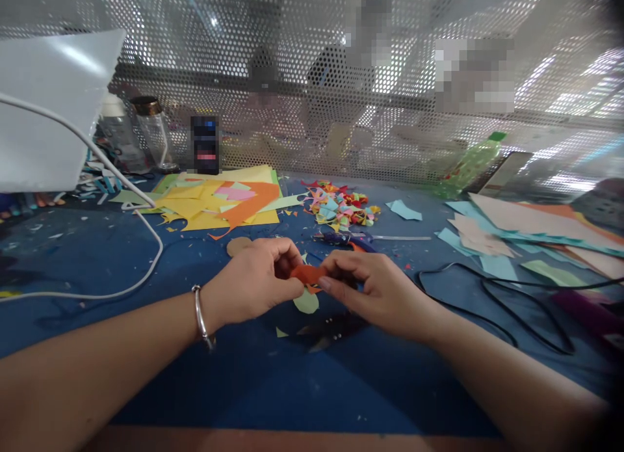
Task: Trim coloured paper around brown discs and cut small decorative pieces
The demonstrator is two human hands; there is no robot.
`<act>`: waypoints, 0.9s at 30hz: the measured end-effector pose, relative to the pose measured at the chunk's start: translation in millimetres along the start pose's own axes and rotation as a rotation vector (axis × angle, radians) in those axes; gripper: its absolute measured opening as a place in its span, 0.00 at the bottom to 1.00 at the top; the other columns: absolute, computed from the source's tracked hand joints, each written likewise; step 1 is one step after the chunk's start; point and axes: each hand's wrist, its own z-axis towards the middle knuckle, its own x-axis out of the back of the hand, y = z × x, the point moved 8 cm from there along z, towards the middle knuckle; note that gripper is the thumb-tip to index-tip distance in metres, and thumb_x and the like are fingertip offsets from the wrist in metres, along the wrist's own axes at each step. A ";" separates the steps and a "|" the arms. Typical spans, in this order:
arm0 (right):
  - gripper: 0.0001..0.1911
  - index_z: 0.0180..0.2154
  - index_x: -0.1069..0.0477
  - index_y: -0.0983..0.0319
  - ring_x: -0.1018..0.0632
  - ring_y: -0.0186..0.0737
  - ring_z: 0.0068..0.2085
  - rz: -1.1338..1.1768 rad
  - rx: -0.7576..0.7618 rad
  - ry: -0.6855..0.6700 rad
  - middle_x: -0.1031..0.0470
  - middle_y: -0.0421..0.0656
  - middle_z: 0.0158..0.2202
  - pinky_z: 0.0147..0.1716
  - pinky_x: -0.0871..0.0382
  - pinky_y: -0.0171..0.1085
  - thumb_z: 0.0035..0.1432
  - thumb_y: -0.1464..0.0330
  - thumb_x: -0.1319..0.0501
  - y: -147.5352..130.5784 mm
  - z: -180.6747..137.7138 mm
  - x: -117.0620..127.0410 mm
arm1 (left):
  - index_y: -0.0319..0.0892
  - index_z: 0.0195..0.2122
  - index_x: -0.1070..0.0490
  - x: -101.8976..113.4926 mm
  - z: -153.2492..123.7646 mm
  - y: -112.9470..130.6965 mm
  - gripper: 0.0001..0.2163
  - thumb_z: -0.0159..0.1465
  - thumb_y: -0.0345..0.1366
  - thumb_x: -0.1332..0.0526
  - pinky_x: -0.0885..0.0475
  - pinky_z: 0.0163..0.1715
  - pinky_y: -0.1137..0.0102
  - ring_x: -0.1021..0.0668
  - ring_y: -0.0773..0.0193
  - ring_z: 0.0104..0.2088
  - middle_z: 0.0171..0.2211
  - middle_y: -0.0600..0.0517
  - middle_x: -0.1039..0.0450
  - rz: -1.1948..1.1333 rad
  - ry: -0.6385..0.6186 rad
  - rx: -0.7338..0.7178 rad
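Between my two hands is a small orange paper piece [307,274], pinched at its left end by my left hand [260,276] and at its right end by my right hand [373,286]. A silver bracelet circles the left wrist. Just below the orange piece lies a light green paper piece [307,302] on the blue table. Dark scissors [336,328] rest under and in front of my right hand, partly in shadow. A tan round piece [238,246] sits behind my left hand.
Yellow and orange paper sheets [195,205] lie at the back left, beside a heap of colourful paper scraps [341,205]. A glue gun [341,237] lies behind my hands. Right: black cable [487,283], paper stack [546,227], green bottle [470,166]. Left: white cable [158,250].
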 end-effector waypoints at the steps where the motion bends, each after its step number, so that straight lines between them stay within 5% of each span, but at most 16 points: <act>1: 0.10 0.31 0.30 0.62 0.33 0.32 0.25 0.004 -0.009 0.004 0.33 0.38 0.24 0.23 0.40 0.32 0.63 0.65 0.44 1.4 -0.1 0.8 | 0.40 0.31 0.31 2.6 0.2 -1.2 0.05 0.53 0.30 0.37 0.35 0.26 0.72 0.30 0.68 0.26 0.24 0.56 0.31 0.035 0.009 0.000; 8: 0.09 0.30 0.31 0.61 0.35 0.31 0.22 0.030 -0.043 0.014 0.36 0.35 0.22 0.22 0.42 0.31 0.62 0.66 0.43 6.1 0.9 3.0 | 0.40 0.43 0.29 12.1 1.0 8.6 0.12 0.57 0.33 0.37 0.28 0.41 0.67 0.24 0.64 0.38 0.39 0.50 0.25 -0.057 0.101 -0.154; 12: 0.09 0.31 0.30 0.62 0.34 0.32 0.23 0.022 -0.037 -0.042 0.34 0.36 0.22 0.22 0.41 0.31 0.61 0.65 0.43 3.5 0.6 -5.5 | 0.39 0.42 0.28 -1.0 1.6 12.0 0.11 0.58 0.33 0.34 0.28 0.37 0.71 0.24 0.67 0.34 0.34 0.51 0.25 -0.110 0.019 -0.170; 19: 0.12 0.30 0.29 0.62 0.34 0.32 0.22 -0.004 -0.048 -0.053 0.35 0.36 0.21 0.22 0.41 0.31 0.62 0.63 0.44 8.3 2.7 -4.2 | 0.37 0.35 0.26 -10.0 3.8 -0.8 0.04 0.59 0.28 0.35 0.32 0.30 0.75 0.26 0.72 0.27 0.25 0.55 0.26 -0.325 -0.157 0.017; 23: 0.10 0.31 0.29 0.61 0.34 0.32 0.23 -0.059 -0.054 0.075 0.33 0.37 0.23 0.21 0.40 0.31 0.63 0.64 0.43 13.0 2.3 8.4 | 0.37 0.31 0.26 -5.2 3.5 -9.3 0.02 0.58 0.25 0.35 0.31 0.32 0.75 0.26 0.72 0.26 0.25 0.55 0.26 -0.491 -0.053 0.129; 27: 0.06 0.35 0.29 0.61 0.30 0.32 0.25 -0.172 0.103 0.192 0.28 0.40 0.28 0.24 0.35 0.31 0.63 0.68 0.43 -2.7 -2.1 14.6 | 0.37 0.28 0.30 -5.8 0.0 -17.2 0.04 0.59 0.24 0.37 0.28 0.34 0.72 0.24 0.71 0.28 0.26 0.53 0.25 -0.676 0.077 0.270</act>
